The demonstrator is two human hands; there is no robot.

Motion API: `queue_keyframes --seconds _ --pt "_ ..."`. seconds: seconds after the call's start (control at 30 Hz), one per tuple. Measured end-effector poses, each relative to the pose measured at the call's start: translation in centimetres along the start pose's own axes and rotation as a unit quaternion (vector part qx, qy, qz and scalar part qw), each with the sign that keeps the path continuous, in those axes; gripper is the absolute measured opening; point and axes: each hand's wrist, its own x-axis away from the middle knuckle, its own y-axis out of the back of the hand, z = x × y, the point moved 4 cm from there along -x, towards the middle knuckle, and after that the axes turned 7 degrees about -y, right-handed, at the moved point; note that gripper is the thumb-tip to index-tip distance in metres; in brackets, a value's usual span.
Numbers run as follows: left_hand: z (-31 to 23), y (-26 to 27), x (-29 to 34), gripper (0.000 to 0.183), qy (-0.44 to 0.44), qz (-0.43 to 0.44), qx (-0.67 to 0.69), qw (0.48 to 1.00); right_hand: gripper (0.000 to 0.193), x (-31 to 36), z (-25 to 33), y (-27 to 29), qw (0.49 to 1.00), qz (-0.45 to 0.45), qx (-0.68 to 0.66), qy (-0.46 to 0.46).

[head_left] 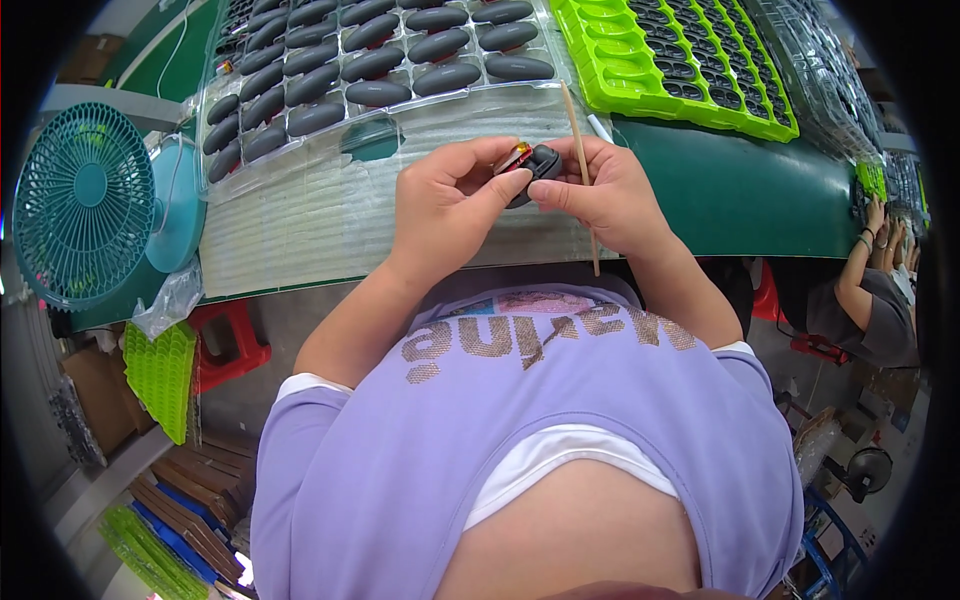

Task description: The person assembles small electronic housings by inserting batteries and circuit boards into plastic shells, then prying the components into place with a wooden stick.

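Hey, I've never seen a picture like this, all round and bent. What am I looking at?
There's no machine: these are a person's bare hands, seen from a wide fisheye camera on their head, looking down, so straight edges curve. The left hand and right hand together hold a small black part with a gold-and-red piece. A thin stick crosses the right hand. On the green table are a clear tray of dark ovals and a bright green tray.

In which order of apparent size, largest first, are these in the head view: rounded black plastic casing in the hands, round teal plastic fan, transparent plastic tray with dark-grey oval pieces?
1. Transparent tray
2. Teal fan
3. Black casing
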Motion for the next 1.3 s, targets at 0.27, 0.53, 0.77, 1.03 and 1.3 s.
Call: queue_keyframes --seconds 0.27,0.53,0.77,1.03,1.3 --pt "-0.3 -0.1 -0.2 0.028 -0.029 -0.047 0.059 0.997 0.04 0.3 -0.5 0.4 0.999 -0.011 -0.017 0.043" --pt "-0.3 0.5 -0.2 0.031 -0.063 -0.084 0.085 0.991 0.04 0.7 -0.1 0.7 0.996 0.012 -0.015 0.087" --pt "-0.9 1.0 0.0 0.03 0.0 -0.105 0.222 0.969 0.044 0.9 -0.1 0.7 0.982 0.068 -0.069 0.163" --pt "0.1 2.8 0.6 0.027 0.035 -0.136 0.237 0.961 0.046 1.5 0.3 0.8 0.972 0.093 -0.059 0.205" --pt "0.7 3.0 1.2 0.028 0.059 -0.139 0.218 0.964 0.046 1.7 0.5 0.7 0.964 0.112 -0.06 0.232"
